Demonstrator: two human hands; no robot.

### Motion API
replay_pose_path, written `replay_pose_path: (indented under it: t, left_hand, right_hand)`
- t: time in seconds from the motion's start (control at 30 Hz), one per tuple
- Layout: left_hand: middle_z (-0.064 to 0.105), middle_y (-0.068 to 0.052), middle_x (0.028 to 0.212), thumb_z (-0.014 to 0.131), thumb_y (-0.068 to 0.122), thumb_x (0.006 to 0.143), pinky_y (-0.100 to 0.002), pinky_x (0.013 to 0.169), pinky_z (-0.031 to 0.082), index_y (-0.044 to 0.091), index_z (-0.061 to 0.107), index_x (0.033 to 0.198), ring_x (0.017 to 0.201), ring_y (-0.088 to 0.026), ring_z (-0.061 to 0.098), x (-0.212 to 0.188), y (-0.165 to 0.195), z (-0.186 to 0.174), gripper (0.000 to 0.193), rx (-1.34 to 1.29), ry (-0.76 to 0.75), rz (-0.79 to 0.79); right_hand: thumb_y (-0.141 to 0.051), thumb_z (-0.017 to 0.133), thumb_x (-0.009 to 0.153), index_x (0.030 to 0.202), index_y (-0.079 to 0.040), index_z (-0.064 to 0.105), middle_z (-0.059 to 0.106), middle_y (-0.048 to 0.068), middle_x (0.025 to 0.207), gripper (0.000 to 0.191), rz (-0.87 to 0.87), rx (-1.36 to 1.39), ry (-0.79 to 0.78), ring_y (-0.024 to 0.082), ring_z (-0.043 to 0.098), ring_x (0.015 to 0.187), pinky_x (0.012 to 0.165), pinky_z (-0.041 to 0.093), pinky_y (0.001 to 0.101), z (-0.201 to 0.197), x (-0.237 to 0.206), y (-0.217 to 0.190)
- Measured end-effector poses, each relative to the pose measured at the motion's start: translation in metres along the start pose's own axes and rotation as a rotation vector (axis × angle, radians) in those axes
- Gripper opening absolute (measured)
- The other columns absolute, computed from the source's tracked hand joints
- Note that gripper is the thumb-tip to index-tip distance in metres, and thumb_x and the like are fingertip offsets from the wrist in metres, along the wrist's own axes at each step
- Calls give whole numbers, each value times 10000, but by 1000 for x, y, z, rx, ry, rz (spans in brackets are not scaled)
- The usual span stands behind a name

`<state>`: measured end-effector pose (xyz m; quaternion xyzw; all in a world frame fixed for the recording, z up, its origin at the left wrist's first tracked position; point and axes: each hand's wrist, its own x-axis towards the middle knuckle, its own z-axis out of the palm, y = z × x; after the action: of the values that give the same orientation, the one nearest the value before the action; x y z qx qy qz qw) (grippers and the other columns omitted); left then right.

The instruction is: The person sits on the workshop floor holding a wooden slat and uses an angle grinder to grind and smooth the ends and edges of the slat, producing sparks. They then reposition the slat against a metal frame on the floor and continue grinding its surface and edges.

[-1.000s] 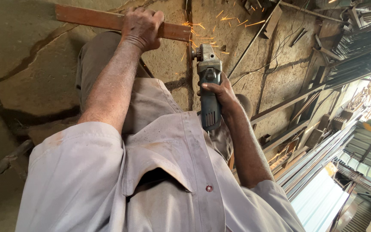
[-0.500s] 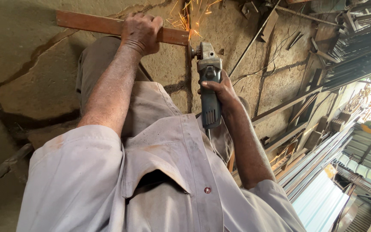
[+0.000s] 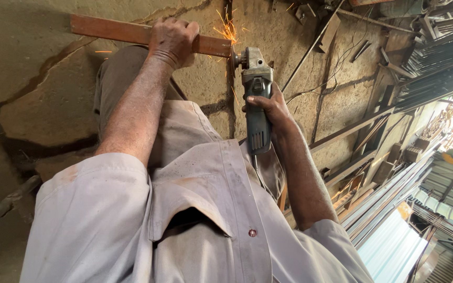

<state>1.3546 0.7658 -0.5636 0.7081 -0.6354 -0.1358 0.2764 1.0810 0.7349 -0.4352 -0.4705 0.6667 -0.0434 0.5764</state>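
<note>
Grinder (image 3: 256,94) pointing up-frame in right hand (image 3: 271,107), left hand (image 3: 173,39) gripping crosswise bar (image 3: 111,30)

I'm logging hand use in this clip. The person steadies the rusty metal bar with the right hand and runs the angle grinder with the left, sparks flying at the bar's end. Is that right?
The hands are swapped. In the head view the left hand presses down on the rusty metal bar, and the right hand grips the angle grinder. The sparks do fly at the bar's end.

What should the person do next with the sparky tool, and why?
Probably ease the grinder a little further into the end of the rusty metal bar. Sparks fly where the disc meets it, the left hand pins the bar down, and the right hand grips the tool.
</note>
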Motion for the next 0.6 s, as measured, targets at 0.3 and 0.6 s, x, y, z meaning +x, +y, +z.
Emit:
replay_pose_path:
  t: [0.3,0.6]
  left_hand:
    - [726,-78,883,786,181,736,-481,818,544,159,649,973,863,-279,719,-1,2,-3,274,-36,19,7]
    - [725,-96,885,726,155,745,-487,782,535,152,654,980,851,-298,716,0,4,-2,246,-50,29,13]
  right_hand:
    - [-191,845,655,1411,-80,410,646,151,1021,879,38,-38,8,263,731,792,688,641,406,-4,-15,-2]
    - [-182,839,665,1385,-61,425,655,141,1005,840,32,-6,9,274,738,777,688,640,410,-8,-8,6]
